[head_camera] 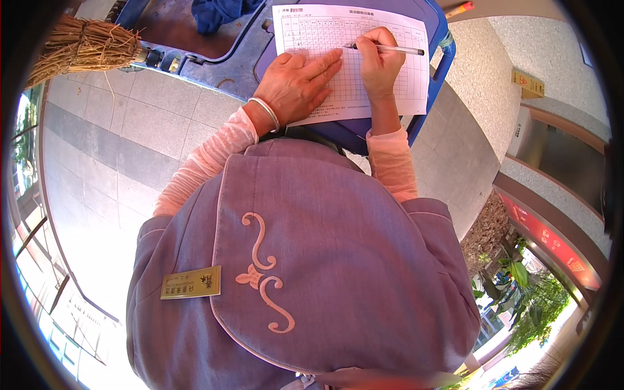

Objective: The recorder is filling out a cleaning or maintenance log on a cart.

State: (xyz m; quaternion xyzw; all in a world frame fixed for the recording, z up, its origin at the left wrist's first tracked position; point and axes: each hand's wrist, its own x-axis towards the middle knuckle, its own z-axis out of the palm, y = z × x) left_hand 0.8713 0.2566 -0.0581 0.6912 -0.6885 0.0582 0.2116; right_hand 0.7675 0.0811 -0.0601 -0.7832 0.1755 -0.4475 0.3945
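Observation:
A printed paper form [351, 90] with a grid and rows of check marks lies on the blue plastic lid of a cart [265, 61]. My right hand [382, 63] grips a clear-barrelled pen [407, 50], its tip touching or just above the grid near the marked rows. Flat on the sheet rests my left hand [297, 85], holding nothing, its index and middle fingers stretched toward the pen tip. A silver bangle [267, 113] circles the left wrist. Pink sleeves cover both forearms.
A twig broom [85, 48] juts out at the cart's left. Blue cloth [222, 12] sits over the cart's open tray. Grey floor tiles [146, 107] surround it. On the right are a yellow warning sign [528, 84], a speckled wall [480, 58] and a leafy plant [519, 275].

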